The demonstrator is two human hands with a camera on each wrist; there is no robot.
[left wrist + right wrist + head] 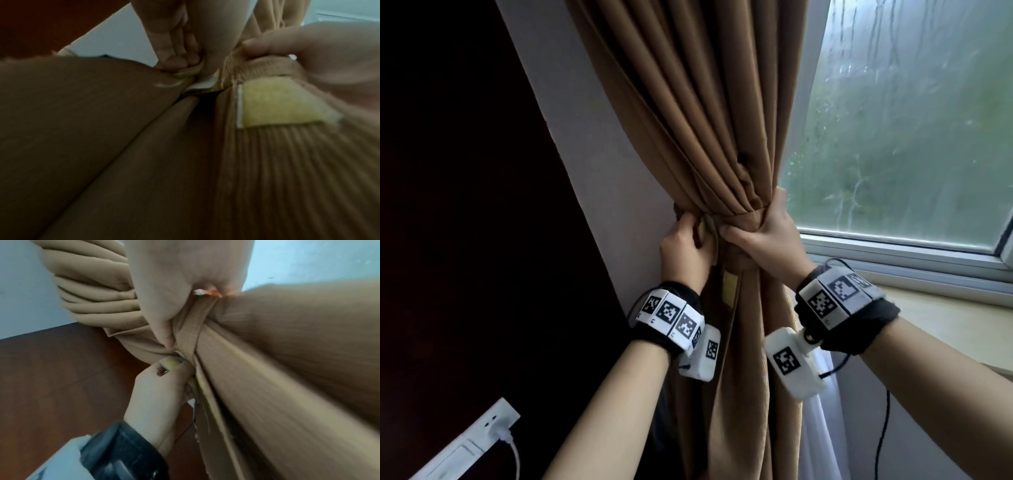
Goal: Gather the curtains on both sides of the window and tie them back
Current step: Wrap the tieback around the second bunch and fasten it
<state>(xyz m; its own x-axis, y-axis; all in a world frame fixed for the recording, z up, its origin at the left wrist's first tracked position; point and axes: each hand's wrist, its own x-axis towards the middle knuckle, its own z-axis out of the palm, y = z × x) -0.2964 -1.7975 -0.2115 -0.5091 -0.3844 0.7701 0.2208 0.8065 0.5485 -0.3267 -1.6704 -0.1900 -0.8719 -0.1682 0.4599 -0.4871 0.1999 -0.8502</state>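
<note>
The brown curtain (698,113) on the window's left side is bunched into a tight waist. A matching brown tie-back band (748,221) circles it there. My right hand (767,236) grips the gathered curtain and the band from the window side. My left hand (685,250) pinches the band's loose end (171,364) against the wall side of the bundle. A yellow fastening patch (277,104) on the band hangs just below the hands, also seen as the yellow patch (730,289) in the head view. The curtain (287,369) falls in straight folds below the waist.
The window pane (907,130) and its grey sill (914,274) lie to the right. A pale wall strip (599,192) and a dark wooden panel (465,205) stand to the left. A white wall socket (482,435) with a plugged cable sits low left. White sheer fabric (822,428) hangs behind the curtain.
</note>
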